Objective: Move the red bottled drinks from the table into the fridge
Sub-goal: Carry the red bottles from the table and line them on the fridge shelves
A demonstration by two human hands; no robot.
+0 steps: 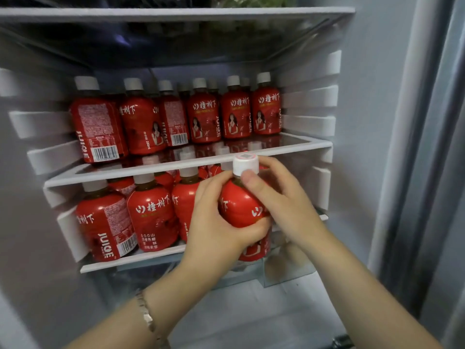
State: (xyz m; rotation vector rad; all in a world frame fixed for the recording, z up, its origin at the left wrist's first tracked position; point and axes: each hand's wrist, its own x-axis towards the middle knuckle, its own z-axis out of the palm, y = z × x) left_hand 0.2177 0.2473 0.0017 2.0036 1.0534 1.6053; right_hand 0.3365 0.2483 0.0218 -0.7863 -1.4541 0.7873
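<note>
I look into an open fridge. A red bottled drink with a white cap stands upright at the front right of the lower shelf. My left hand grips its body from the left. My right hand holds its neck and right side, the thumb just under the cap. Several more red bottles stand to the left on that shelf. The upper shelf carries several red bottles in rows.
White rail ribs line the fridge's left wall and right wall. A top glass shelf holds greens. Below the lower shelf sits a clear drawer. The door seal runs down the right.
</note>
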